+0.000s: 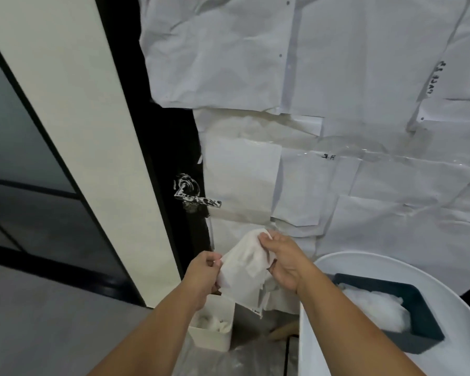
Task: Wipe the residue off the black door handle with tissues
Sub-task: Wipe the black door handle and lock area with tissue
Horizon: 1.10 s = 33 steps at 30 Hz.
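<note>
White tissue [243, 270] | pinched: left hand [202, 275], right hand [282, 263] | handle [197, 200] smeared

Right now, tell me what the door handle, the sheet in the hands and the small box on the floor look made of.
Door handle: probably metal with a black finish, smeared with white residue.
Sheet: thin tissue paper, matte white, creased and drooping between the left hand and right hand.
Small box: likely white plastic, smooth with straight walls.
</note>
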Motion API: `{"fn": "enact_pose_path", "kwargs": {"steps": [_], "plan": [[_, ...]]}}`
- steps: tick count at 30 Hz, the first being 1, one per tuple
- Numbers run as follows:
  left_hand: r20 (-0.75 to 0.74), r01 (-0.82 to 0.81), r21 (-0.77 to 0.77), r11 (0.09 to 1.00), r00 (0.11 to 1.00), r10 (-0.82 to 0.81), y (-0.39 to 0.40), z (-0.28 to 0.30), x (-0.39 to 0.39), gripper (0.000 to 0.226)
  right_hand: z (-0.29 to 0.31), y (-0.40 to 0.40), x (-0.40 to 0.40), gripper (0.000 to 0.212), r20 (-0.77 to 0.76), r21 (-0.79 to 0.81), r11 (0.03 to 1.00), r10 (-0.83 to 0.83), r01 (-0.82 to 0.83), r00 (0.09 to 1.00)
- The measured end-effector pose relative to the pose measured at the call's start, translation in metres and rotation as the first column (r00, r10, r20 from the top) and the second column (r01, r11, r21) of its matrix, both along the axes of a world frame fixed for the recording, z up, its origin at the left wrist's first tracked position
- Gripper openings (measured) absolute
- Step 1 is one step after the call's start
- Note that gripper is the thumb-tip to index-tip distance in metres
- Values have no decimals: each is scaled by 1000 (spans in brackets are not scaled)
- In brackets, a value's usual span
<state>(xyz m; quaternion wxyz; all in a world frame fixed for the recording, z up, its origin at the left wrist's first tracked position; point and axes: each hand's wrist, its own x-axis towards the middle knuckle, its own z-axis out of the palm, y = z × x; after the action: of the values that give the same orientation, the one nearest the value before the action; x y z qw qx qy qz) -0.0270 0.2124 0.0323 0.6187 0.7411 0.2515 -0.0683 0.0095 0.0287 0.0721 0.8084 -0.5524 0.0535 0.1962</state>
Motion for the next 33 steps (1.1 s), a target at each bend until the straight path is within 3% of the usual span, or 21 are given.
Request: {"fn": "enact_pose_path", "kwargs": {"steps": [4, 10, 15, 21, 24, 28, 33], "plan": [[58, -18, 45, 999, 998, 16, 53, 8, 4, 19, -6, 44, 8, 17, -24, -162, 979, -130, 124, 991], [31, -54, 16, 998, 998, 53, 125, 10, 19, 25, -11, 100, 9, 29, 40, -345, 922, -173, 176, 984], [7, -90, -202, 975, 996, 93, 152, 20, 30, 29, -11, 129, 9, 34, 6, -337, 916, -231, 220, 973], [21, -171, -451, 876, 979, 202, 158, 28, 41, 23, -11, 135, 15, 25, 41, -354, 909, -220, 220, 975], [18, -208, -406, 890, 972, 236, 154, 29, 48, 22, -12, 139, 16, 22, 51, -374, 913, -157, 164, 986], [28, -244, -348, 905, 963, 270, 142, 34, 81, 24, -2, 132, 44, 28, 72, -390, 895, -207, 218, 976], [-64, -310, -277, 909, 950, 304, 134, 14, 103, 28, -3, 124, 66, 22, 34, -410, 886, -222, 217, 974]]}}
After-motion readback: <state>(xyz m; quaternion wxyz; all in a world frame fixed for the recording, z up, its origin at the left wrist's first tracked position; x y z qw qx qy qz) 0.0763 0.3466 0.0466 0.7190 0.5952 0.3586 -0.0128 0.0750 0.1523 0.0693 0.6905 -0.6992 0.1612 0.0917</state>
